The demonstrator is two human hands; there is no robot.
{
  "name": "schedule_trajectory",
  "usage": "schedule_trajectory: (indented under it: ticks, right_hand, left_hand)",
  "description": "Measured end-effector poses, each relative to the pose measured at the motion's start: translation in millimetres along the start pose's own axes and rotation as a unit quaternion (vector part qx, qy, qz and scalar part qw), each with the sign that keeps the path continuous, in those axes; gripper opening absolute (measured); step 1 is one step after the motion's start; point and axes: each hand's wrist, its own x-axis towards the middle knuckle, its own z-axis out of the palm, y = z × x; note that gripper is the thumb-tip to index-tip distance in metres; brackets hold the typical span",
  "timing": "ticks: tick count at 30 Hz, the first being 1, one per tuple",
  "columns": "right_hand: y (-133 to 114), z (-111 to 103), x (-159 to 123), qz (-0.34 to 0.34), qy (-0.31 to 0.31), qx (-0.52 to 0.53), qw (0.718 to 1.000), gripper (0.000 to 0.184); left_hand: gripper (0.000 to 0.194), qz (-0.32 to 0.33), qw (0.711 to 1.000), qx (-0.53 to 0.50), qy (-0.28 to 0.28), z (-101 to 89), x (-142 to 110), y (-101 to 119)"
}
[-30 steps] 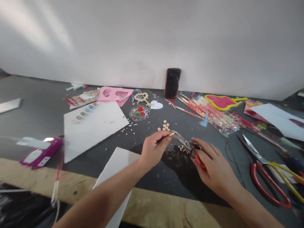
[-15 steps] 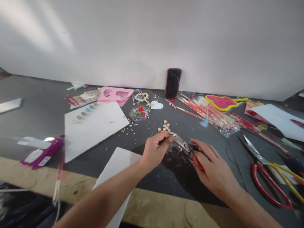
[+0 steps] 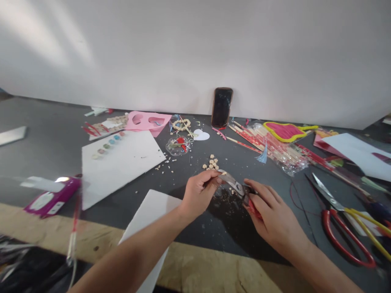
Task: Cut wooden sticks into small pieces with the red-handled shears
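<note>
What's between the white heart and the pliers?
A small cluster of pale flower-shaped pieces lies between the white heart and the pliers, seen in the head view.

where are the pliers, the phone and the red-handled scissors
Pliers [image 3: 233, 183]: head view, on the metal head, ahead of the red handles.
Phone [image 3: 222, 107]: head view, middle of the dark screen.
Red-handled scissors [image 3: 334, 202]: head view, around the pivot.

Grey pliers [image 3: 233, 184] with red handles [image 3: 255, 208], cream beads [image 3: 211, 165]

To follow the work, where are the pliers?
In the head view, right of centre: the right hand holds the pliers, pointing toward the left hand.
</note>
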Motion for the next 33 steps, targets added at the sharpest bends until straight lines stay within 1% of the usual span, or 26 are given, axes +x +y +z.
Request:
schedule_trajectory:
  ticks: [5,6,8,10,11,14,19,25,29,33]
  right_hand:
    - [1.7,3.1,-2.6,0.009,0.011,0.007,1.0,0.013]
    - [2.2,4.0,-3.2,0.02,0.018,0.011,1.0,0.018]
    - [3.0,5.5,-4.2,0.047,0.028,0.011,0.998,0.034]
    - [3.4,5.9,-4.5,0.053,0.019,-0.001,0.998,0.047]
    - [3.4,5.8,-4.5,0.048,0.008,-0.008,0.999,0.05]
    - [3.2,4.4,-4.2,0.033,-0.02,-0.019,0.999,0.047]
    - [2.9,0.6,-5.1,0.029,-0.019,-0.026,0.999,0.04]
    - [2.3,-1.4,-5.9,0.043,-0.03,-0.044,0.998,0.039]
    - [1.1,0.1,-3.9,0.05,-0.039,-0.064,0.996,0.041]
    - [0.3,0.8,-2.9,0.049,-0.043,-0.069,0.995,0.043]
  left_hand:
    - [0.019,0.002,1.0,-0.002,-0.005,-0.5,0.4,0.0]
    - [0.019,0.001,1.0,-0.003,-0.007,-0.6,0.4,0.2]
    - [0.019,0.0,1.0,-0.004,-0.005,-0.5,0.0,0.4]
    - [0.019,-0.001,1.0,-0.003,-0.005,0.0,-0.7,0.6]
    - [0.019,-0.001,1.0,-0.002,-0.007,0.4,-1.1,0.8]
    - [0.02,-0.003,1.0,-0.003,-0.016,1.6,-2.1,1.8]
    - [0.019,-0.005,1.0,-0.006,-0.019,2.5,-3.7,4.3]
    - [0.02,-0.018,0.999,-0.025,-0.029,2.5,-5.7,6.5]
    - [0.014,-0.029,0.999,-0.036,-0.015,2.5,-4.7,4.9]
    - [0.014,-0.029,0.999,-0.029,-0.001,2.2,-3.9,3.0]
